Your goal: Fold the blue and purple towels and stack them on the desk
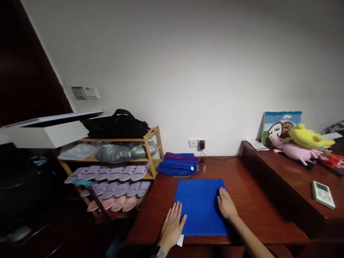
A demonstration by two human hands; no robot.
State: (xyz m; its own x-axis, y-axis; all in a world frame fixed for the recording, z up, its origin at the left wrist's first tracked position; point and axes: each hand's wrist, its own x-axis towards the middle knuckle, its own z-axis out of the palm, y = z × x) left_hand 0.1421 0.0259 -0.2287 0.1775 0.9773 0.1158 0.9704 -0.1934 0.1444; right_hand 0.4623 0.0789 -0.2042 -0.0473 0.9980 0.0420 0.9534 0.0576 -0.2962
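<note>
A blue cloth point(201, 208) lies spread flat on the reddish-brown wooden table point(247, 208), with a small white tag sticking out at its lower left corner. My left hand point(172, 223) rests on the cloth's left edge, fingers stretched out and the thumb reaching over the blue. My right hand point(227, 204) lies on the right edge, its fingers extended toward the far right corner. Neither hand grips anything. Behind the cloth, near the wall, are folded blue cloths point(176, 168) with a rolled purple cloth point(182, 157).
A wooden shoe rack point(153, 161) with several slippers stands left, a black bag point(118, 125) on top. On the raised ledge to the right are plush toys point(309, 136), a picture point(281, 123) and a white remote control point(323, 194). A black plug point(202, 145) trails a cable.
</note>
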